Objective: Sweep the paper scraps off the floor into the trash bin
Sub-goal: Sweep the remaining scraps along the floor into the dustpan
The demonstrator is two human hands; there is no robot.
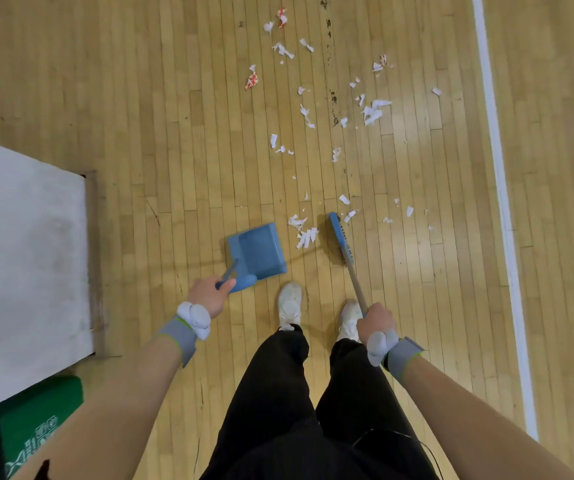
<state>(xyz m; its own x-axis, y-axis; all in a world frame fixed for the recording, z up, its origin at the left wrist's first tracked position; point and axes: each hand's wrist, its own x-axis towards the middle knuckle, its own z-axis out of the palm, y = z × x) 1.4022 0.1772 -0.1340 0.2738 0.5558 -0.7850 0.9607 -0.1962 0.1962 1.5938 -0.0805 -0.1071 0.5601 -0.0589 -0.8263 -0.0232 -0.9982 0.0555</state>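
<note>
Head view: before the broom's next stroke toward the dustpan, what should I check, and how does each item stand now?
1. Grip of the left hand on the dustpan handle: ok, fingers curled round it.
2. Grip of the right hand on the broom stick: ok.
3. The nearest scraps lie between dustpan and broom head: ok.
4. Dustpan lip flat on the floor: cannot tell.
5. Both shoes out of the sweep path: ok, behind both tools.
6. A trash bin within reach: cannot tell, none in view.
</note>
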